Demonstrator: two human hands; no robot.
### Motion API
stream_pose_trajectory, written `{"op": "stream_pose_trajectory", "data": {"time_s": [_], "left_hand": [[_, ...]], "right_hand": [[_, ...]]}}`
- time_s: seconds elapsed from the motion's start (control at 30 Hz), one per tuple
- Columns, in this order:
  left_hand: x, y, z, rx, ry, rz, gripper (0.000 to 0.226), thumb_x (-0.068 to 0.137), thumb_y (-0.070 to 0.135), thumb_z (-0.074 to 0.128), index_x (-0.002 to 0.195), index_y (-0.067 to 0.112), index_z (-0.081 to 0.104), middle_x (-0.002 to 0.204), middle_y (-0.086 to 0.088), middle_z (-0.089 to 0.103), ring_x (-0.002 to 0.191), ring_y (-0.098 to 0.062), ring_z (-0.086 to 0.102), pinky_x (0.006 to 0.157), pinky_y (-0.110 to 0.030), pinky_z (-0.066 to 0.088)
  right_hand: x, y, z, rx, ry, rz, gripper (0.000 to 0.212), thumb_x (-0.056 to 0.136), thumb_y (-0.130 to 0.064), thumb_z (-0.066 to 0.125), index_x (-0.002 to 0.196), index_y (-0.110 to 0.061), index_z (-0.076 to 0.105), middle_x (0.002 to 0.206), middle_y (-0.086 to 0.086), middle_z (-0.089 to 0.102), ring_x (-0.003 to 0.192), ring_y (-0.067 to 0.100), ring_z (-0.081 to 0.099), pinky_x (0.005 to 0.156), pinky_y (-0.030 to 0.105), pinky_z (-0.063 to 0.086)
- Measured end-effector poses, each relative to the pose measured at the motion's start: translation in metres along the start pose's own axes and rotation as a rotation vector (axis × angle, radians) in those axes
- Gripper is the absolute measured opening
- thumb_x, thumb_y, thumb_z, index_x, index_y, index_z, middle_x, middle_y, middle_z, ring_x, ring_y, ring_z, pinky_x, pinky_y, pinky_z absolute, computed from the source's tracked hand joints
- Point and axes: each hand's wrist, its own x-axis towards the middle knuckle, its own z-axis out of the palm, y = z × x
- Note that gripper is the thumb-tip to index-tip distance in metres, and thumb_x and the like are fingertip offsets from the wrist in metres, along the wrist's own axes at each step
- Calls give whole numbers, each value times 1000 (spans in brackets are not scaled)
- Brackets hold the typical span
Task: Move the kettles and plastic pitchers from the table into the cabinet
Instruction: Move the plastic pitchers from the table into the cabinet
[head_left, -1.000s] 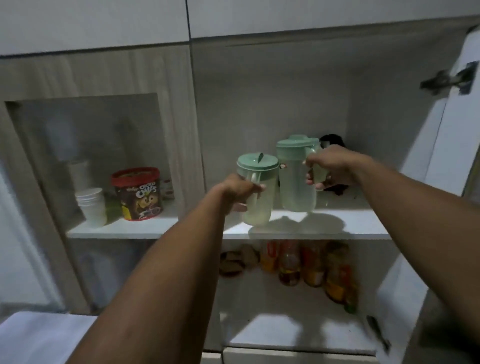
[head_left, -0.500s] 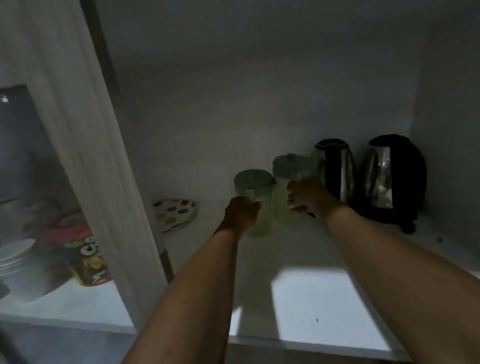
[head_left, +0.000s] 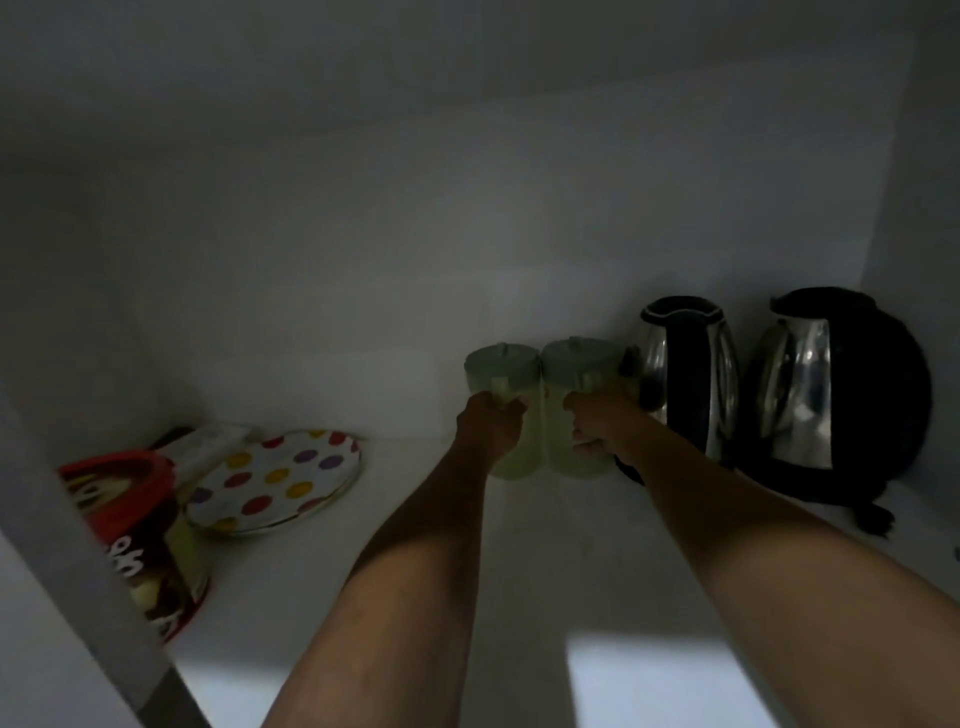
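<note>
Two pale green plastic pitchers with green lids stand side by side at the back of the white cabinet shelf (head_left: 519, 571). My left hand (head_left: 491, 428) is closed around the left pitcher (head_left: 498, 366). My right hand (head_left: 602, 423) grips the right pitcher (head_left: 579, 364). Right of them stand two steel and black kettles, one (head_left: 685, 374) close against the right pitcher and the other (head_left: 836, 395) near the cabinet's right wall. The pitchers' bases appear to rest on the shelf, but it is too dim to be sure.
A plate with coloured dots (head_left: 275, 480) lies at the shelf's left. A red-lidded snack tub (head_left: 135, 525) stands behind the cabinet's vertical divider (head_left: 78, 587) at the lower left. The interior is dim, with a lit patch at the shelf's front.
Both hands have carried the pitchers from the cabinet's front deep into the shelf, ending beside the kettles. The view has moved further inside the cabinet.
</note>
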Motion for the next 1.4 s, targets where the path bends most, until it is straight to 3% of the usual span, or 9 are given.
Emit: {"op": "stream_pose_trajectory", "data": {"time_s": [0.23,0.37,0.47,0.63,0.73,0.83,0.97,1.2,1.4], "left_hand": [[-13,1,-10,26,-5,15,75,91,57,62,142,4,47,137,-12,61,122,-32,61,94,-32,49],[-46,7,-24,56,-15,13,80,95,49,60,155,7,27,152,-15,43,136,-32,49,101,-33,44],[-87,9,-44,57,-36,53,71,96,45,61,153,12,36,153,-11,47,136,-30,51,104,-32,46],[-184,-1,-92,22,-111,-15,50,92,42,66,132,12,60,128,-13,67,111,-31,69,94,-42,59],[-257,-12,-122,-33,-185,-24,39,98,33,63,127,8,65,122,-12,69,105,-29,71,97,-43,57],[-329,-37,-149,-72,-245,-59,36,98,32,64,125,8,64,108,-8,69,96,-28,70,97,-45,54],[-418,-84,-209,-33,-282,-205,33,96,34,67,116,9,66,104,-8,70,90,-31,71,92,-47,56],[-546,-182,-362,-25,81,-382,36,97,34,65,123,9,65,115,-11,72,100,-28,73,92,-44,58],[-643,-292,-470,1,464,-593,35,96,30,63,118,3,68,100,-11,65,77,-28,61,72,-35,47]], "right_hand": [[-25,-7,0,-232,98,-99,29,95,-30,60,113,-10,47,113,17,54,98,35,56,81,45,56],[-53,-15,-9,-399,197,-240,75,92,-34,62,152,-5,28,152,19,40,136,37,42,114,45,36],[-99,-22,-9,-588,196,-351,68,99,-31,54,155,-5,25,161,14,28,149,31,27,122,35,17],[-179,-29,13,-488,154,-359,97,66,-61,52,145,-6,43,151,14,44,137,31,45,111,35,38],[-257,-26,36,-412,210,-387,53,85,-37,64,122,2,62,127,17,63,118,36,60,87,30,48],[-326,-13,65,-339,293,-498,25,82,-24,65,99,-7,70,118,16,68,114,35,60,92,33,48],[-413,3,127,-257,202,-585,17,82,-15,57,66,-19,56,93,9,68,95,30,64,82,35,52],[-524,-7,269,-275,-187,-677,14,78,-21,53,70,-16,63,79,11,70,83,33,68,74,44,59],[-619,4,428,-374,-580,-781,20,81,-23,54,81,-7,66,73,10,70,78,31,72,71,40,61]]}}
